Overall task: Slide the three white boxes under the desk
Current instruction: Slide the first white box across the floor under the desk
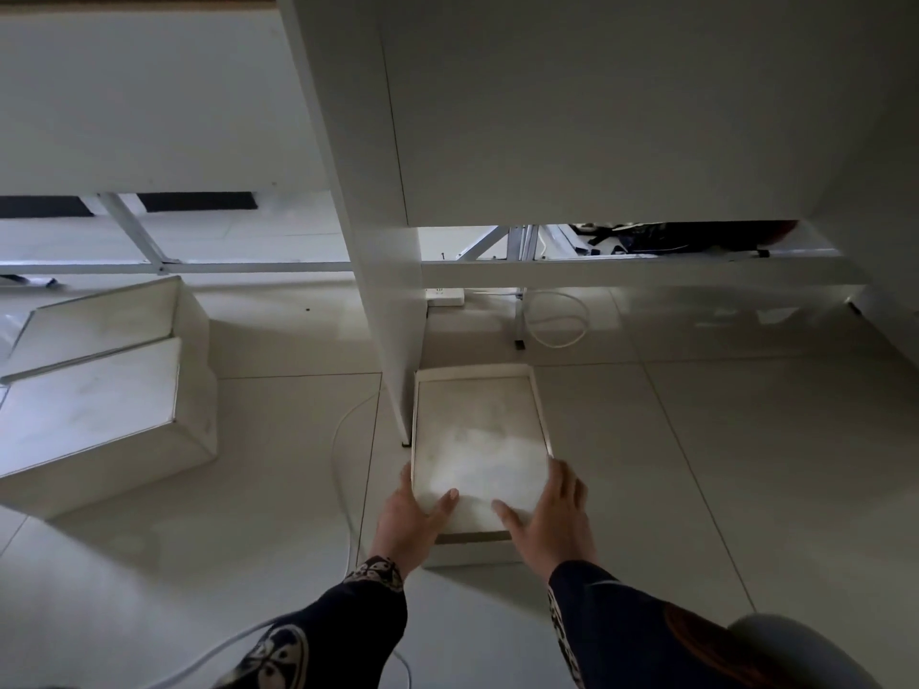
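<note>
Both hands are on the near end of one box [480, 440]. The left hand [415, 519] clasps its near-left corner, thumb laid over the top rim, fingers down the outer left wall. The right hand [549, 514] mirrors this at the near-right corner, thumb on the rim and fingers along the right wall. Each grip is closed on the box. Holding the near corners in this way appears suited to pushing the box away along the floor [696, 489] while keeping it straight.

The box is open-topped and lies lengthwise, touching or just beside the right face of the upright panel [383, 290] of the worktop. Its far end is at the panel's near edge, so it is judged not yet under. The inside shows only a pale bottom with a bright patch; no contents are seen.

Two further boxes sit well to the left: a near box [94, 420] and a far box [104, 320], touching one another, set at an angle, both open and seemingly empty. They lie left of the panel.

A cable [343, 469] runs along the floor just left of the held box. A coiled cable [557, 320] and a power strip [442, 295] lie beyond it, near its probable path.
</note>
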